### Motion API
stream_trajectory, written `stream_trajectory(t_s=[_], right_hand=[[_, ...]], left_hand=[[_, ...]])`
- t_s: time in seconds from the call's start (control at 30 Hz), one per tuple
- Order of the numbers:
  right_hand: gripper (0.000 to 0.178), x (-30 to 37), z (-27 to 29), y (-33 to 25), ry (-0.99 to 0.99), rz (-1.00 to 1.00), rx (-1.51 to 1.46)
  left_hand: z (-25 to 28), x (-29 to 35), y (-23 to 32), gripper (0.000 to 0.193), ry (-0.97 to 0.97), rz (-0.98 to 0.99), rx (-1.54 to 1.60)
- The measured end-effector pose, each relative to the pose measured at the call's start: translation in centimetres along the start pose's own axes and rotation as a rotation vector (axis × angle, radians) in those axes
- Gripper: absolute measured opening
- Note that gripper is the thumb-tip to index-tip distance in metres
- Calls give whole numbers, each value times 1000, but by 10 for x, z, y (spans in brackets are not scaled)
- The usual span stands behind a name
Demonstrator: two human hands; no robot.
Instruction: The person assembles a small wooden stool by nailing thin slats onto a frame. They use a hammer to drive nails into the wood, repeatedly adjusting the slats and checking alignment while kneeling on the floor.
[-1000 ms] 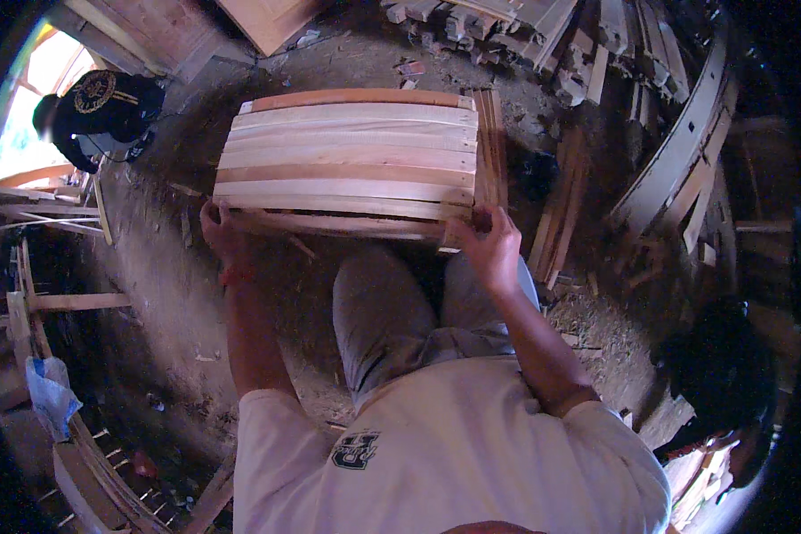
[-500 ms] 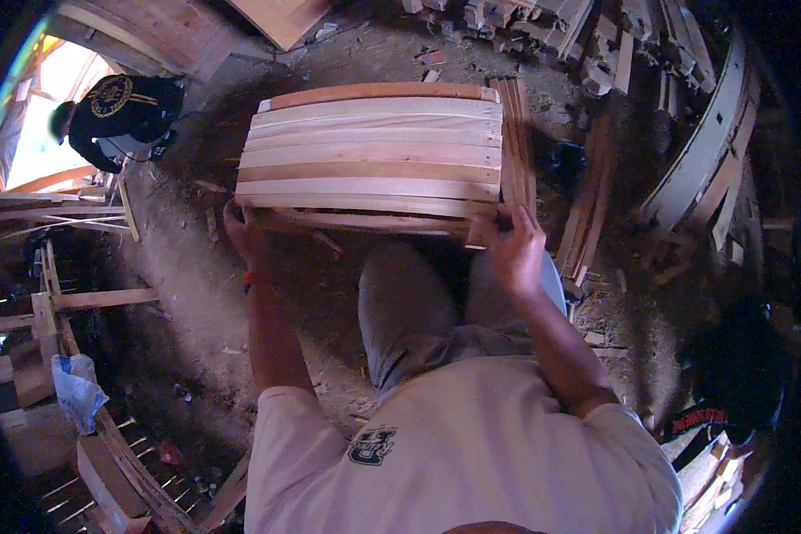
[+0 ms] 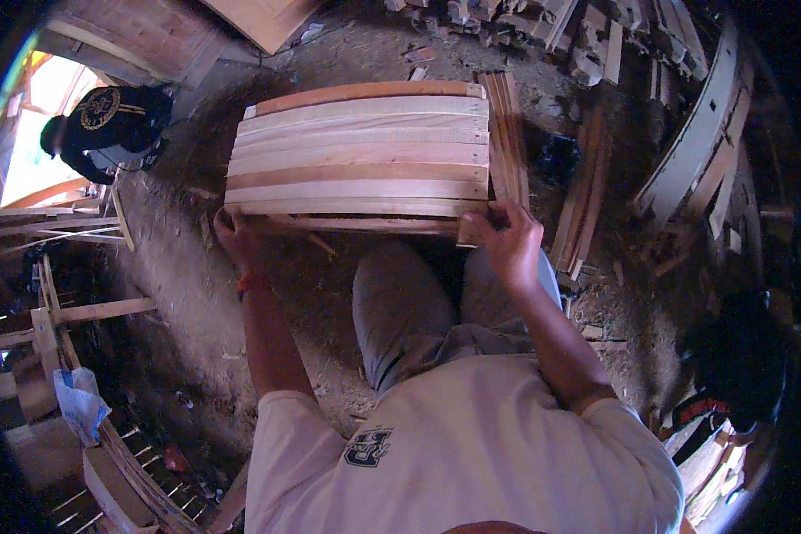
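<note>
In front of my knees is a slatted wooden crate (image 3: 356, 151), its pale and reddish-brown slats side by side and fixed at the ends. Below its nearest top slat (image 3: 356, 206) a dark gap shows, with another slat (image 3: 374, 225) lower down. My left hand (image 3: 234, 236) is closed at the near left corner, its fingertips partly hidden by the wood. At the near right corner, my right hand (image 3: 512, 238) pinches the slat's end beside a small end block (image 3: 468, 233).
Long wooden strips (image 3: 507, 133) lie right of the crate, with another bundle (image 3: 586, 191) farther right. Stacked lumber (image 3: 587, 44) fills the back right. At the far left a person in a dark top (image 3: 111, 125) bends down. A plastic bag (image 3: 80, 402) hangs on timber at the left.
The whole view has shifted slightly, so the crate and surroundings appear a little farther left. Both hands keep their places at the crate's near corners.
</note>
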State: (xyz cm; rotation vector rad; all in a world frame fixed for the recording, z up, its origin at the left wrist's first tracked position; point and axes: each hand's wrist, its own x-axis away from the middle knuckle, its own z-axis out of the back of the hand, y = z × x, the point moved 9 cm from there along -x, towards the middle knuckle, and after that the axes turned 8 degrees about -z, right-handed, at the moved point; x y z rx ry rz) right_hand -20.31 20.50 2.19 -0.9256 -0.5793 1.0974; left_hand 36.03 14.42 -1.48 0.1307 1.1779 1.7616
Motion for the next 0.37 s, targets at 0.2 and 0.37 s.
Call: stream_trajectory(t_s=[0.2,0.37], right_hand=[[36,2,-6,5,-76,-85,9],[42,11,-3,-20,56,100,6]], left_hand=[[2,-7,-58,55,42,30,176],[7,-13,-63,61,-7,104,214]])
